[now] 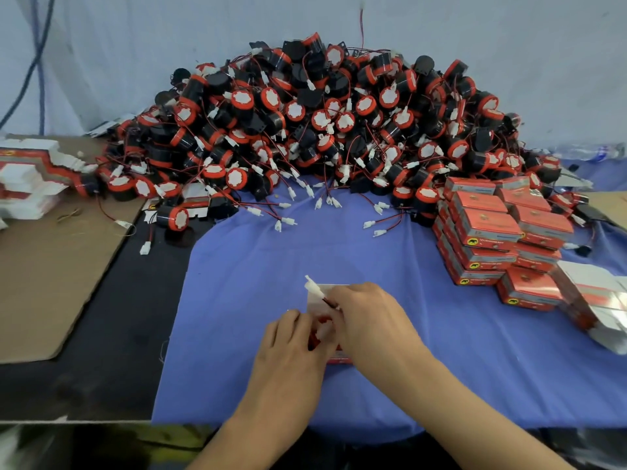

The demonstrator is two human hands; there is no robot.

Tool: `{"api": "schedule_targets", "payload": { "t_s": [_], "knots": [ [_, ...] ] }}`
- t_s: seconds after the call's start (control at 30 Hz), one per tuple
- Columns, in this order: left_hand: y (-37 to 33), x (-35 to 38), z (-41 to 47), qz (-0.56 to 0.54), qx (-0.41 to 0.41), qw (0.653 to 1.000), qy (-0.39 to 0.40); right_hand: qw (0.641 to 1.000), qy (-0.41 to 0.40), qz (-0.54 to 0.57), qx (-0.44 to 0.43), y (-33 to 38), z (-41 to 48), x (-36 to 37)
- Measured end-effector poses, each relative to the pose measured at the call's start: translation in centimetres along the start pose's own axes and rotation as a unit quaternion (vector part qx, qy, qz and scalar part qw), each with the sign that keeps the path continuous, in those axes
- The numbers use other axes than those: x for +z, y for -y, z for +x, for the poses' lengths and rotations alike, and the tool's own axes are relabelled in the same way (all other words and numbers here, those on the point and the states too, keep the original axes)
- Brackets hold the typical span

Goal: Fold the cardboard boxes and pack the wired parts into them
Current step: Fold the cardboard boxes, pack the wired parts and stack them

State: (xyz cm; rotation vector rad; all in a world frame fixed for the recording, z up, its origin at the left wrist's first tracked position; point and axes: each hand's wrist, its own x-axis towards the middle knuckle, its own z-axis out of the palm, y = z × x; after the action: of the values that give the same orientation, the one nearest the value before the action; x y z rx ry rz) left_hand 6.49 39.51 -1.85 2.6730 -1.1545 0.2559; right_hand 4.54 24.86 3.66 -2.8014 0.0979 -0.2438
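A small red and white cardboard box stands on the blue cloth near the middle front, mostly hidden by both hands. My left hand grips the box from the left. My right hand covers its right side and pinches a red-black wire, whose white connector sticks up at the box's top left. The part inside is barely visible between my fingers. A big heap of black and red wired parts fills the back of the table.
Several packed red boxes are stacked at the right. Flat unfolded box blanks lie at the far right and in a pile at the far left. A brown cardboard sheet covers the table's left side.
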Motion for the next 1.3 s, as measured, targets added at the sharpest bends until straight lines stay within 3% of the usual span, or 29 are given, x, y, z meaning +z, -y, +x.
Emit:
{"api": "schedule_targets", "payload": {
  "t_s": [0.07, 0.23, 0.4, 0.53, 0.77, 1.03, 1.17, 1.27, 1.3],
  "knots": [
    [-0.5, 0.1, 0.3, -0.021, -0.025, 0.999, 0.038, 1.000, 0.004, -0.019, -0.006, 0.3, 0.6, 0.8],
    [0.0, 0.7, 0.3, -0.072, -0.025, 0.997, -0.005, 0.995, 0.079, -0.067, -0.013, 0.2, 0.8, 2.3],
    [0.7, 2.5, -0.9, -0.153, -0.027, 0.985, -0.068, 0.997, 0.065, -0.037, -0.020, -0.3, 0.6, 2.6],
    [1.1, 3.6, -1.0, -0.137, -0.029, 0.990, -0.035, 0.997, 0.056, -0.047, -0.033, -0.7, 0.3, 2.7],
    [0.3, 4.0, -0.9, -0.146, -0.025, 0.969, -0.198, 0.998, -0.015, -0.065, -0.011, -1.9, -1.3, 3.2],
    [1.2, 4.2, -0.9, -0.257, -0.028, 0.938, -0.232, 0.993, 0.067, -0.076, -0.065, -2.1, -1.1, 3.1],
    [1.7, 3.4, -0.9, -0.368, -0.133, 0.887, -0.246, 0.994, 0.063, -0.060, -0.062, -2.0, -1.3, 3.0],
    [2.6, 2.1, -0.5, -0.563, -0.252, 0.766, -0.180, 0.996, 0.068, -0.045, -0.043, -2.2, -1.2, 3.1],
    [2.9, 1.7, -0.2, -0.589, -0.266, 0.747, -0.159, 0.996, 0.068, -0.042, -0.040, -2.2, -1.2, 3.2]
  ]
}}
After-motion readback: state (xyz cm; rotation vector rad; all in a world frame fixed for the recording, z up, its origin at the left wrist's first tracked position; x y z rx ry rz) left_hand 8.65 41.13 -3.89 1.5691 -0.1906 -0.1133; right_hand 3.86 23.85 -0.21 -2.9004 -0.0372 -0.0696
